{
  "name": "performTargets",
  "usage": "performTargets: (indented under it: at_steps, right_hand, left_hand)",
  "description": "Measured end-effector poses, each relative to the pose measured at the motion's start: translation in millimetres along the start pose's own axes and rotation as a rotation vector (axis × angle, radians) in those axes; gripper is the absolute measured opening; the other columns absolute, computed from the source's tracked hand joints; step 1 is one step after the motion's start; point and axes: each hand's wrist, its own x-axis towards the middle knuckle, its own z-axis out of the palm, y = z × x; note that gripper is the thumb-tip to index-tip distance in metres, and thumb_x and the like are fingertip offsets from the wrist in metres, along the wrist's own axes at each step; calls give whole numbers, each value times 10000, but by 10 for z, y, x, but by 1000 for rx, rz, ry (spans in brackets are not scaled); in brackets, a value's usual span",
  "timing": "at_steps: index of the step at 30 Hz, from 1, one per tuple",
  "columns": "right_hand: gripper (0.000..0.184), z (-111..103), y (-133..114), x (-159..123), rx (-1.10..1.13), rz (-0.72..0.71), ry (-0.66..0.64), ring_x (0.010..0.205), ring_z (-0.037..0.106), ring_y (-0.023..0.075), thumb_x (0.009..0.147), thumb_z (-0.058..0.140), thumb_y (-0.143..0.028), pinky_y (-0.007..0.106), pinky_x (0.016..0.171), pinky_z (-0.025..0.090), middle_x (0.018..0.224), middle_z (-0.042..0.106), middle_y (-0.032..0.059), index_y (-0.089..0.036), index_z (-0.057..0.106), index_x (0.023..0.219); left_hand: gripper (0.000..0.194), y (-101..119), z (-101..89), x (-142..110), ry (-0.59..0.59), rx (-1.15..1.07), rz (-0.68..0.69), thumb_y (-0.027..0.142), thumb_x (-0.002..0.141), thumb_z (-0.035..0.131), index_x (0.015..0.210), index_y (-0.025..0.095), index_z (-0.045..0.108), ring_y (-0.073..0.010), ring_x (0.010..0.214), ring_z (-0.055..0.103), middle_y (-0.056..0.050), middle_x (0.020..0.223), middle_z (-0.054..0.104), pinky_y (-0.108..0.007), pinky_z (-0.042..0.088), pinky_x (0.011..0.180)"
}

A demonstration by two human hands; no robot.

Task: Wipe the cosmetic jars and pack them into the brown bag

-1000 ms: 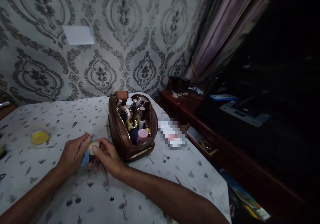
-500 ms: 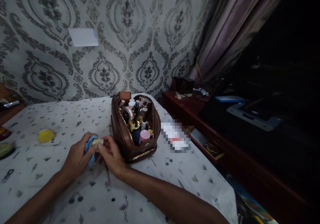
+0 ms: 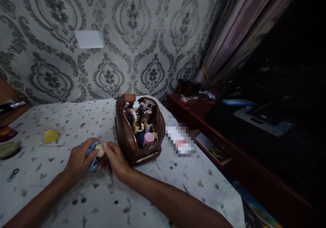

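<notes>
My left hand (image 3: 79,159) is closed around a blue cloth (image 3: 92,160) and presses it against a small cream-coloured round object (image 3: 100,150). My right hand (image 3: 115,159) pinches that same object from the right side. Both hands hover just above a white patterned table cover (image 3: 63,119). Right beside them stands an open brown leather cosmetic bag (image 3: 124,136) packed with several bottles, tubes and a pink-capped jar (image 3: 148,138).
A yellow round lid (image 3: 50,136) lies at the left of the table, with a dark dish (image 3: 7,150) further left. A blurred white packet (image 3: 180,140) lies right of the bag. A dark wooden cabinet (image 3: 229,146) with an open drawer stands to the right.
The hands have kept rubbing the small object with the cloth, shifting a little. The view has drifted so everything sits slightly further right.
</notes>
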Motion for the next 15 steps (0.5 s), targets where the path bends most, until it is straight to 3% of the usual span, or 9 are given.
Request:
performTargets:
  at_steps: [6,10,15]
  right_hand:
    - [695,15,-24,-18,108,36,-29,536,550,76,561,767,-803,189,437,380,715,615,-32,-181,586,810]
    - [661,5,-26,-25,169,91,-78,571,586,78,517,879,-672,180,461,387,776,658,-35,-188,595,867]
    - [712,-10,-8,-20,174,108,-116,618,635,89,486,929,-585,183,480,416,875,685,-29,-196,615,994]
  left_hand:
    - [434,187,-130,101,-52,-90,-102,523,966,379,827,213,648,-150,579,588,19,653,658,-236,493,612]
    - [473,263,-177,159,-35,-86,-132,524,950,369,611,217,491,-138,520,529,25,545,539,-237,432,531]
    - [459,279,-197,206,-14,-77,-97,495,938,380,567,226,387,-117,450,424,48,487,418,-234,391,495]
